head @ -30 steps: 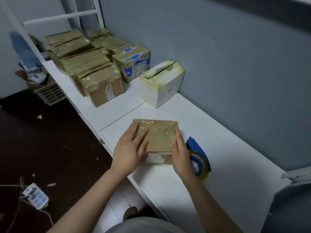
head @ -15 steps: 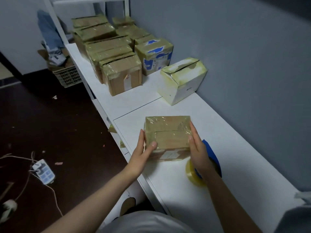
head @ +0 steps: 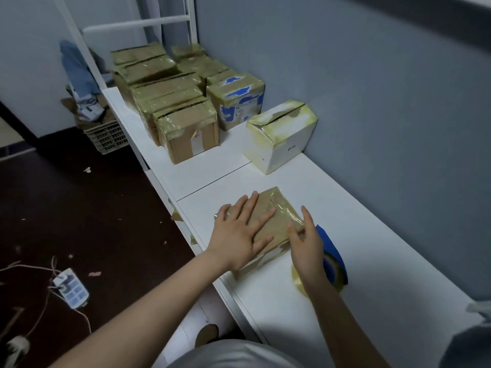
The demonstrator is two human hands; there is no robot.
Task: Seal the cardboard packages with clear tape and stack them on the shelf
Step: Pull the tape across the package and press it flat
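A small brown cardboard package (head: 279, 208) wrapped in clear tape lies on the white shelf top (head: 358, 235) in front of me. My left hand (head: 239, 232) presses flat on its top with the fingers spread. My right hand (head: 305, 245) rests against the package's right edge, fingers straight along the side and thumb on the top edge. Just right of that hand lies a tape dispenser with a blue handle (head: 330, 251) and a roll of clear tape (head: 300, 281), partly hidden by my wrist.
Farther along the shelf stand a white taped box (head: 281, 134), a brown box with blue tape patches (head: 236, 99) and several taped brown boxes (head: 186, 126). A plastic crate (head: 106, 136) and a power strip (head: 70, 288) sit on the dark floor at left.
The package was lifted between both hands half a second ago; now it lies turned on the shelf, with my left hand moved from its side onto its top.
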